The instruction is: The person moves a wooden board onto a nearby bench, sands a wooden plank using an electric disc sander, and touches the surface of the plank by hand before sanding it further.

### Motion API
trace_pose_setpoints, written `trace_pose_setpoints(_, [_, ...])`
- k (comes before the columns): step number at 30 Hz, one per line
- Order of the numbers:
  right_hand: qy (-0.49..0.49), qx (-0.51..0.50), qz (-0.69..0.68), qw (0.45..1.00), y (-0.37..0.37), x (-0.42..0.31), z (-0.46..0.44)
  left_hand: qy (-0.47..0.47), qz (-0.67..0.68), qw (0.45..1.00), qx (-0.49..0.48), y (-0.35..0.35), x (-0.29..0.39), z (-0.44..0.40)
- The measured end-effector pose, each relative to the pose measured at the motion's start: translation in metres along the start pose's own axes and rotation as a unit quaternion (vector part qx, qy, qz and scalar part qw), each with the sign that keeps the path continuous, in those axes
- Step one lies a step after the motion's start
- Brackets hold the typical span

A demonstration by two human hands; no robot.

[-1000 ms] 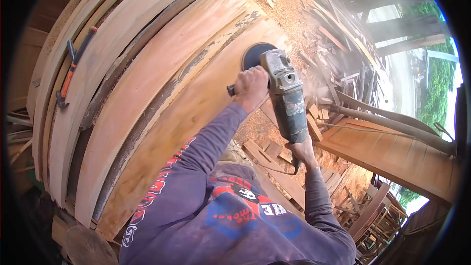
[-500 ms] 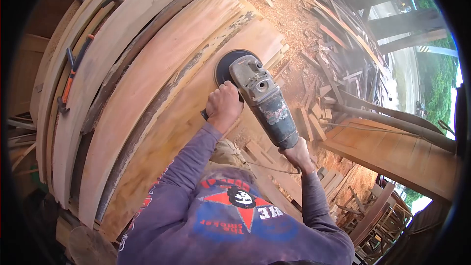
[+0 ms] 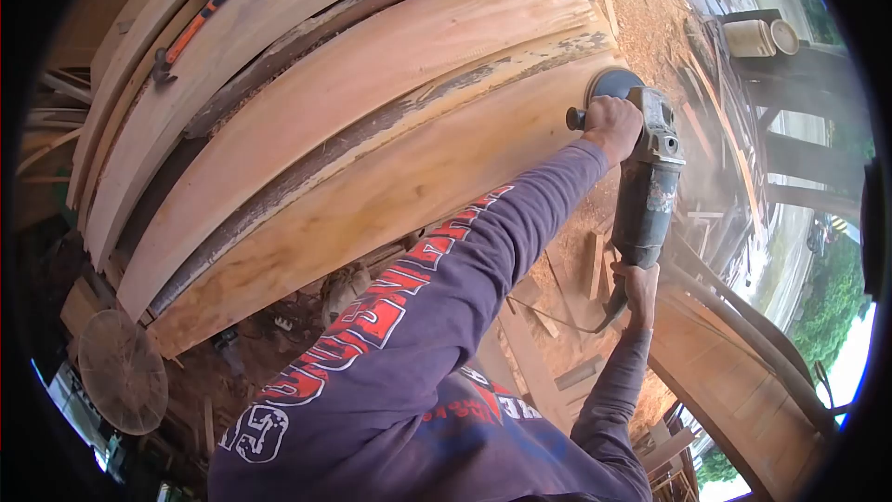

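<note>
A large angle grinder (image 3: 646, 195) with a round dark disc (image 3: 611, 82) is held out in front of me. My left hand (image 3: 615, 127) is closed around its side handle, whose black end (image 3: 576, 118) sticks out. My right hand (image 3: 639, 286) grips the rear of the body, near where the cord (image 3: 609, 314) leaves it. The disc is at the far right end of a broad wooden slab (image 3: 390, 193); whether its face touches the wood is hidden.
More long slabs (image 3: 372, 46) lie alongside, one with a rough bark edge (image 3: 362, 135). A hammer with an orange handle (image 3: 200, 23) rests on the farther boards. A round wire-guard fan (image 3: 123, 372) is at lower left. Sawdust and scrap wood cover the ground at right.
Both hands have carried the grinder along the slab to its far right end, and my left arm is stretched farther out. The whole view has also turned, shifting the slabs.
</note>
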State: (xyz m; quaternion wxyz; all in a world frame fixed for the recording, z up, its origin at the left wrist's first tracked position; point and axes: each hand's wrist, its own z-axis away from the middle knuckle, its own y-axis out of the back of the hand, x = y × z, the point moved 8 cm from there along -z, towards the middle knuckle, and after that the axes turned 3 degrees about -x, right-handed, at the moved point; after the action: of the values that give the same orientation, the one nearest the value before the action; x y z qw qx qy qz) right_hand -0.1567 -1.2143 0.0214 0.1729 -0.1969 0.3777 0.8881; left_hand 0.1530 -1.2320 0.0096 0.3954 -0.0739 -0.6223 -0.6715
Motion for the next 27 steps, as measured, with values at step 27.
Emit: trace_pose_setpoints(27, [0.084,-0.048,0.102,0.990,-0.281,0.035,0.312,0.071,-0.078,0.993,0.061,0.043,-0.222,0.429])
